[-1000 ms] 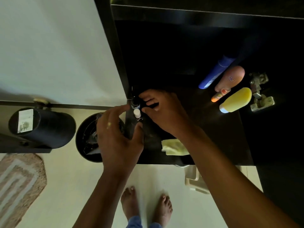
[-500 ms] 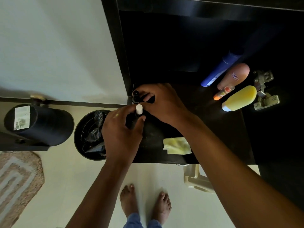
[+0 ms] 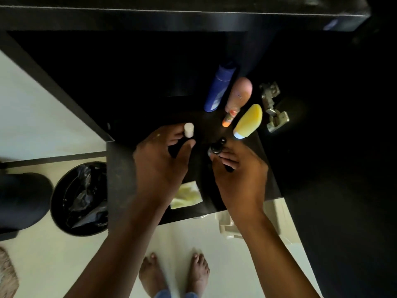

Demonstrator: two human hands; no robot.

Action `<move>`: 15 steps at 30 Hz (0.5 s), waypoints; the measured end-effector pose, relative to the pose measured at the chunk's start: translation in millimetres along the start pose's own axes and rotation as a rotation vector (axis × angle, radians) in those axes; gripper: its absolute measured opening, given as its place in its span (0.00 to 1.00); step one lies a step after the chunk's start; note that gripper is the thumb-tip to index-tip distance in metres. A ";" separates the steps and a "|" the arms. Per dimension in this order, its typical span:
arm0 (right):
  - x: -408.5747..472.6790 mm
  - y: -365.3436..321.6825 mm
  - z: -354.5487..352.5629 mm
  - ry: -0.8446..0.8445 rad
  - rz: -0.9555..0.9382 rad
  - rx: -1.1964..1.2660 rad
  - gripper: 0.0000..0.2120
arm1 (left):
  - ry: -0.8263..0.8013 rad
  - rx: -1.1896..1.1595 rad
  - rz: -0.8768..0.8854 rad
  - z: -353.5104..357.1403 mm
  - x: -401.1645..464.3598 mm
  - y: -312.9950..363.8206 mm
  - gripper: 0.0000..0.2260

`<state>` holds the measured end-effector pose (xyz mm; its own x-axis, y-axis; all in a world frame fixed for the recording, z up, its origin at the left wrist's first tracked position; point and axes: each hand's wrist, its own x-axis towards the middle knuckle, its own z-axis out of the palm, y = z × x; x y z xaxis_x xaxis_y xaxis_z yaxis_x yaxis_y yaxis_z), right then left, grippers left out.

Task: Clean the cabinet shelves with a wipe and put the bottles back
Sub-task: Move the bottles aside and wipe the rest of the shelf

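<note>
- left hand (image 3: 159, 162) gripping dark bottle with white cap (image 3: 189, 130), left of yellow bottle (image 3: 249, 120)
- right hand (image 3: 238, 175) pinching small black bottle (image 3: 217, 147), just below yellow bottle
- wipe (image 3: 189, 195) between wrists

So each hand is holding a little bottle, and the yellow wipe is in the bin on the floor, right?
Not quite. The head view shows the yellow wipe lying on the dark shelf between the arms, not in the bin. The rest is right: the left hand and right hand each hold a little bottle.
</note>
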<state>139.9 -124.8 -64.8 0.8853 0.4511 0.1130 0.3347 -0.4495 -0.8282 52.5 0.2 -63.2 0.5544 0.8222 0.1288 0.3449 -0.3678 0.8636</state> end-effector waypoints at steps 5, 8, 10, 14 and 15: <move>10.3 28.6 -32.9 0.152 0.116 -0.096 0.15 | -0.190 -0.010 0.139 55.3 4.4 19.8 0.11; 18.1 39.1 -39.4 0.208 0.153 -0.168 0.14 | -0.268 0.015 0.206 78.8 3.9 27.7 0.12; 20.6 42.4 -38.8 0.219 0.173 -0.211 0.13 | -0.298 0.011 0.217 90.4 2.7 30.9 0.12; 19.7 45.4 -33.4 0.237 0.193 -0.254 0.12 | -0.315 0.025 0.240 101.5 -0.9 31.5 0.11; 19.2 45.9 -32.2 0.240 0.204 -0.257 0.12 | -0.312 0.032 0.242 102.0 -1.7 30.5 0.11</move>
<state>182.6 -161.5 -83.0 0.9820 0.1534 0.1103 0.1869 -0.7029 -0.6863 139.4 -56.8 -86.8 0.8247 0.5401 0.1678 0.1969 -0.5523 0.8100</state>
